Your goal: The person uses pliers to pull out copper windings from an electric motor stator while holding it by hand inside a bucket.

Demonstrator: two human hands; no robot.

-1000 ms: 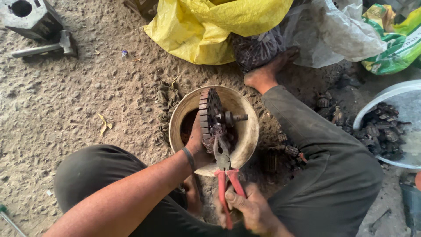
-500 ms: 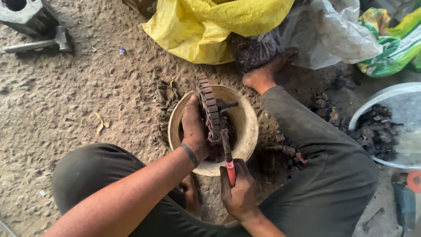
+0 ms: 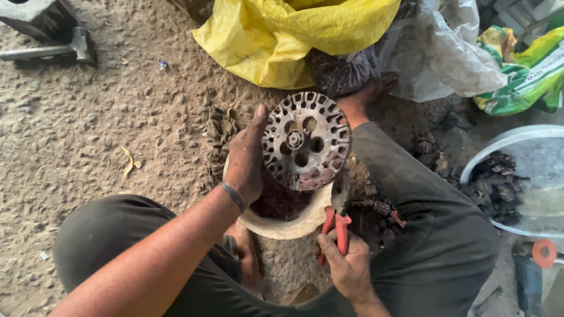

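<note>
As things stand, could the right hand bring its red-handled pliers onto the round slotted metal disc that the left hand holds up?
Probably yes: the right hand with the red-handled pliers sits just below the round slotted metal disc, and nothing lies between them; the left hand grips only the disc's far edge.

Soft, even daylight all over – no hard shadows, no bright lamp spots. A little shine on the yellow bag and the clear plastic sheet up top. Darker under the round metal disc and between the legs. Sharp in the middle – a bit blurry and stretched near the edges and bottom corners.
</note>
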